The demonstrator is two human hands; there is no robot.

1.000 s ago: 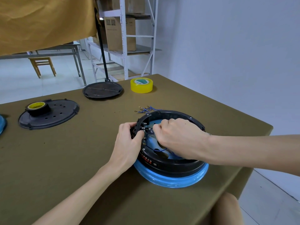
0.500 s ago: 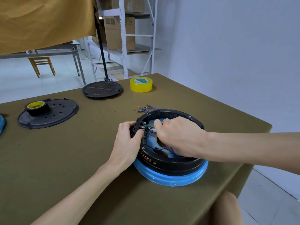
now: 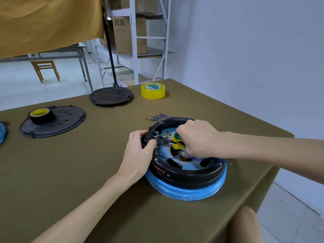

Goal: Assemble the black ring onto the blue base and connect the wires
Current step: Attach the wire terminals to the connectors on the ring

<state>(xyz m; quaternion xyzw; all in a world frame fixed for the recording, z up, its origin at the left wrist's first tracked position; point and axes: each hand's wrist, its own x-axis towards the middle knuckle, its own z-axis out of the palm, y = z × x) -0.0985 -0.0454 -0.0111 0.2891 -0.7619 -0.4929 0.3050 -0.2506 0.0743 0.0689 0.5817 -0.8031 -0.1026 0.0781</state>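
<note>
- The glossy black ring (image 3: 185,172) sits on the smooth blue base (image 3: 189,192), a round dish near the bench's (image 3: 70,172) right front corner; the bench is covered in matte olive cloth.
- The left hand (image 3: 138,151) curls over the ring's left rim, gripping it.
- The right hand (image 3: 198,137) is closed around yellow-green handled pliers (image 3: 176,140) inside the ring.
- Thin blue wires (image 3: 182,152) loop beneath that hand; more (image 3: 158,117) lie behind the ring.

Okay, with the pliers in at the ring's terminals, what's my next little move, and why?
Probably push the connector home: the right hand holds the pliers with their tip at the terminals, while the left hand steadies the black ring.
</note>
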